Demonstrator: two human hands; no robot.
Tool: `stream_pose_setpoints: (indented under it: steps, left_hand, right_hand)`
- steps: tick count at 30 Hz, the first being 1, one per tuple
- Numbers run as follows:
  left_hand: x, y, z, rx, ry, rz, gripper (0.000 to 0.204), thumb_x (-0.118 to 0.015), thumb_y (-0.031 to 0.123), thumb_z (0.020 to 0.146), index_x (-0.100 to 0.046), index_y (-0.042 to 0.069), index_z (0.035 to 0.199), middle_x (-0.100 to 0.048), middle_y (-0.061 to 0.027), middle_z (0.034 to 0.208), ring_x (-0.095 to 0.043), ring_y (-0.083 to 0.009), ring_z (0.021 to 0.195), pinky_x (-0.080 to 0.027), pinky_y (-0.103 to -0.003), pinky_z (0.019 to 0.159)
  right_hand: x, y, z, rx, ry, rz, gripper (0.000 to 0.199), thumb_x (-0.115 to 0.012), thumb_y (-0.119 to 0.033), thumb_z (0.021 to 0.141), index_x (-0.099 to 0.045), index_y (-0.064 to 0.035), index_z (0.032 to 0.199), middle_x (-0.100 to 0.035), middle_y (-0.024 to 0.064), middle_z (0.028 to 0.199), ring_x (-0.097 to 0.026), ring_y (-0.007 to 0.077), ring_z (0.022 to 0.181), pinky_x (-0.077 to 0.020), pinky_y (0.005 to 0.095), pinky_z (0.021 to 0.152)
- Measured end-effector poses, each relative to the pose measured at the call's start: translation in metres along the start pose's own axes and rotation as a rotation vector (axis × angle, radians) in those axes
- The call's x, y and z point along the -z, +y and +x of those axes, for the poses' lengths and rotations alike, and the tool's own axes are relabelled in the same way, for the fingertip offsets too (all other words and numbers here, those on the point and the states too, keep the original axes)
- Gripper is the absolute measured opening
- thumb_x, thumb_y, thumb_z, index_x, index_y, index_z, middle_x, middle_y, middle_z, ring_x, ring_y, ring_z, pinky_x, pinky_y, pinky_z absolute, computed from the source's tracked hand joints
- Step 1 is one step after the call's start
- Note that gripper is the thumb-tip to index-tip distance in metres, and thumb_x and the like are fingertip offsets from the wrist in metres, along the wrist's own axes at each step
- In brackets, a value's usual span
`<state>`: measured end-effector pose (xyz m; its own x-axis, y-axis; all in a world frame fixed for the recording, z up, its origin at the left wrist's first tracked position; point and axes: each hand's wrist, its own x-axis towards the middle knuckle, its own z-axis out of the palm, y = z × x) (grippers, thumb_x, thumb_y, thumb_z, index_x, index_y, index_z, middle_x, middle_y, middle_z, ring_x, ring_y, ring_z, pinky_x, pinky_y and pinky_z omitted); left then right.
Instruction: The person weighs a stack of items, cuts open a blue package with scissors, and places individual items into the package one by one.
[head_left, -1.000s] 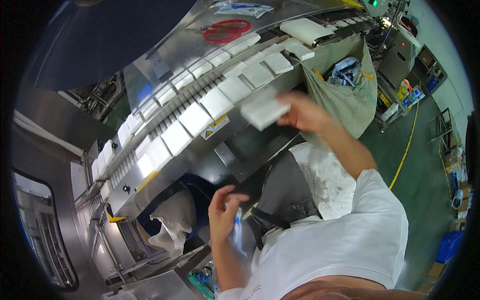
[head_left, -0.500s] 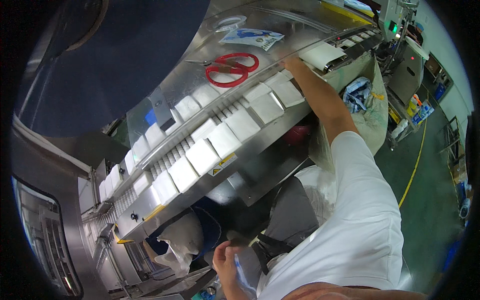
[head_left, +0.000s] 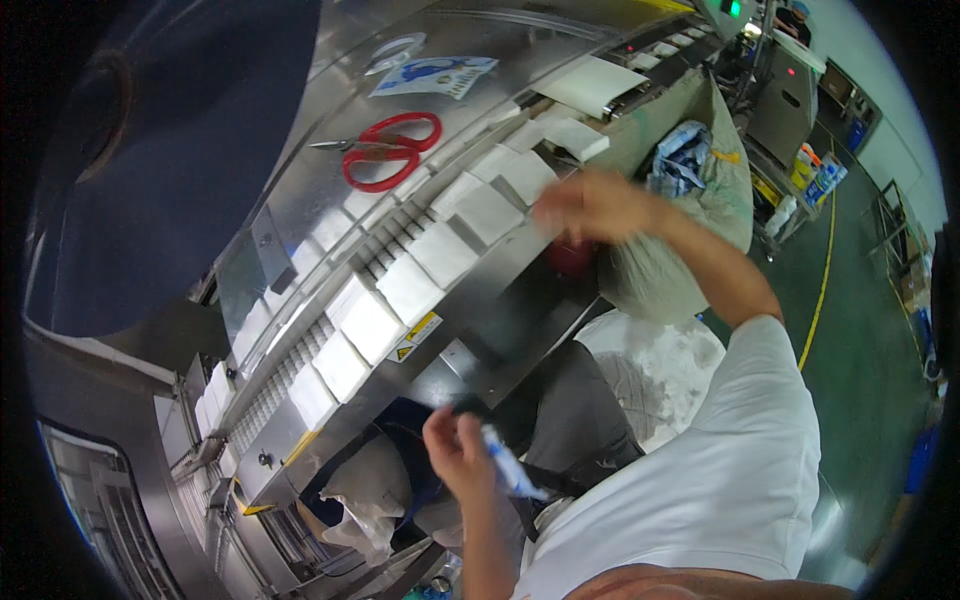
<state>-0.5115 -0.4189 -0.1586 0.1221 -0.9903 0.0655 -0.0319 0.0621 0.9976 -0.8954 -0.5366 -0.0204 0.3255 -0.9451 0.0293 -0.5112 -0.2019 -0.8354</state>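
Below the conveyor (head_left: 520, 300), left hand (head_left: 455, 450) closes around a blue-white packet (head_left: 510, 465); right hand (head_left: 590, 205), blurred, hovers beside white pads (head_left: 440, 255), grip unclear.

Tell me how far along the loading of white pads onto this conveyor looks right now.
Most slots of the conveyor already carry white pads. The right hand, blurred, reaches over the row's far end; whether it holds anything is unclear. The left hand holds a small blue-and-white packet. How much remains cannot be judged.
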Motion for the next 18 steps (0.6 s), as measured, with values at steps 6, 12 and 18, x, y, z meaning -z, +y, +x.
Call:
stream_pose_setpoints:
  steps: [6, 12, 18]
  left_hand:
    - [-0.094, 0.037, 0.000, -0.374, -0.261, 0.267, 0.038, -0.071, 0.014, 0.099, -0.053, 0.002, 0.131, -0.067, -0.0097, 0.096, -0.062, -0.0122, 0.082, -0.050, -0.025, 0.067]
    - [-0.070, 0.031, -0.014, -0.248, -0.303, -0.097, 0.046, -0.063, 0.015, 0.105, -0.041, 0.002, 0.143, -0.061, -0.0148, 0.124, -0.068, -0.0199, 0.100, -0.056, -0.032, 0.088]
    - [0.020, 0.021, -0.051, 0.040, -0.128, 0.049, 0.033, -0.065, 0.011, 0.103, -0.052, 0.000, 0.132, -0.066, -0.0134, 0.117, -0.069, -0.0173, 0.097, -0.056, -0.030, 0.087]
  right_hand:
    - [-0.141, -0.017, -0.105, -0.020, -0.438, 0.187, 0.045, -0.078, -0.043, 0.093, -0.070, 0.0005, 0.104, -0.074, 0.0077, 0.082, -0.067, 0.0150, 0.070, -0.0548, 0.0317, 0.065]
    - [-0.073, 0.041, -0.114, -0.422, 0.127, 0.275, 0.031, -0.074, -0.035, 0.097, -0.074, -0.0037, 0.096, -0.072, 0.0064, 0.080, -0.069, 0.0142, 0.068, -0.0560, 0.0312, 0.059]
    - [0.114, 0.223, -0.099, -0.441, 1.132, -0.371, 0.042, -0.063, -0.038, 0.105, -0.071, 0.0007, 0.091, -0.072, 0.0078, 0.073, -0.063, 0.0163, 0.061, -0.0506, 0.0349, 0.058]
